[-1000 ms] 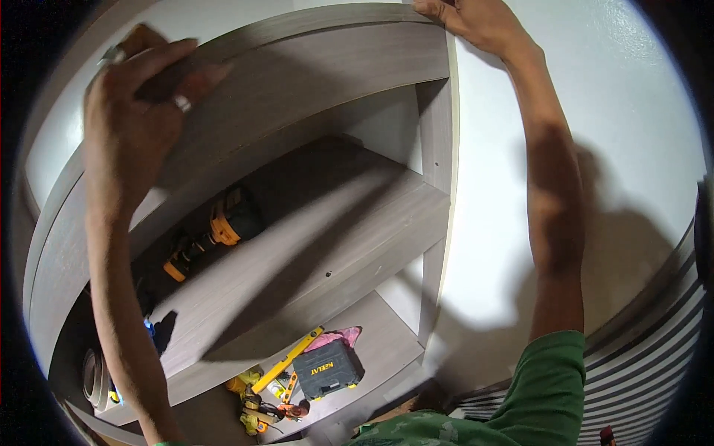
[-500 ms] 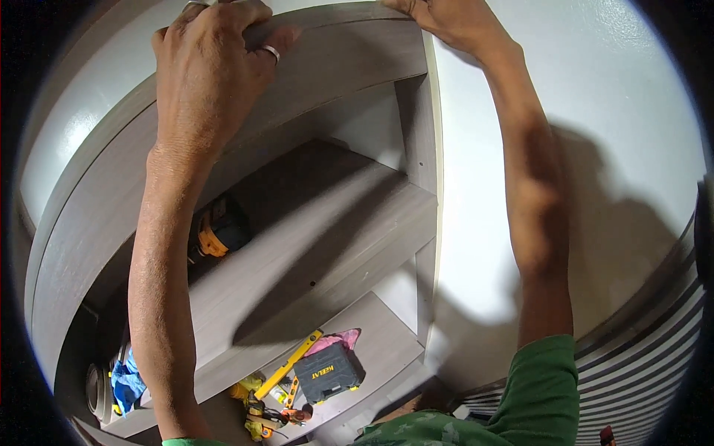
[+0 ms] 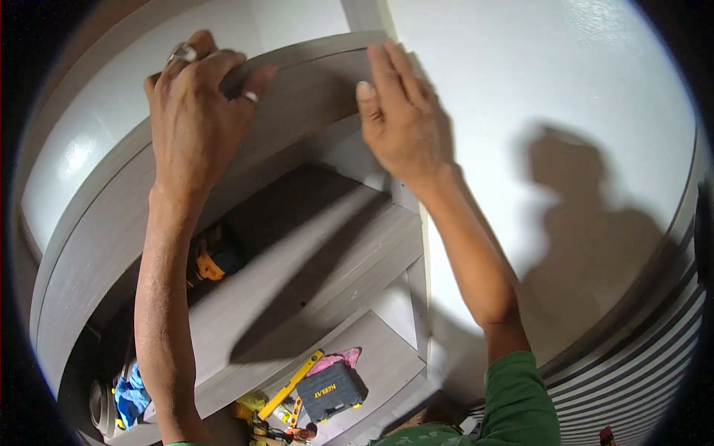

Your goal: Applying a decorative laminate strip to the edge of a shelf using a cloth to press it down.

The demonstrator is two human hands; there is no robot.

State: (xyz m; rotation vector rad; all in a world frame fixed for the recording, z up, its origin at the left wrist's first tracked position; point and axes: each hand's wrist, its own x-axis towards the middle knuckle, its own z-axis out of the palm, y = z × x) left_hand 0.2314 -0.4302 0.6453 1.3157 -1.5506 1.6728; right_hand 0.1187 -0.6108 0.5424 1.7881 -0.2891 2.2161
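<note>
A grey wood-grain board (image 3: 312,78) spans the top of a shelf unit and looks curved in this view. My left hand (image 3: 197,111), with rings on it, has its fingers curled over the board's upper edge. By the board's right end, where it meets the white wall, my right hand (image 3: 405,123) is stretched out with straight fingers and a raised thumb. Nothing shows in that hand. Its fingertips overlap the end of the board; whether they touch it is not clear. Part of the board is hidden behind my left hand.
On the middle shelf (image 3: 335,260) lies a black and orange power tool (image 3: 212,260). Lower down are a black case (image 3: 331,390), a yellow spirit level (image 3: 294,383), a pink cloth (image 3: 338,360) and several hand tools. Blue cloth (image 3: 132,398) sits at the lower left. The white wall (image 3: 520,89) rises at right.
My right hand has come off the top edge of the board, moved down and left, and straightened its fingers. My left hand stays at the edge. The view has shifted slightly.
</note>
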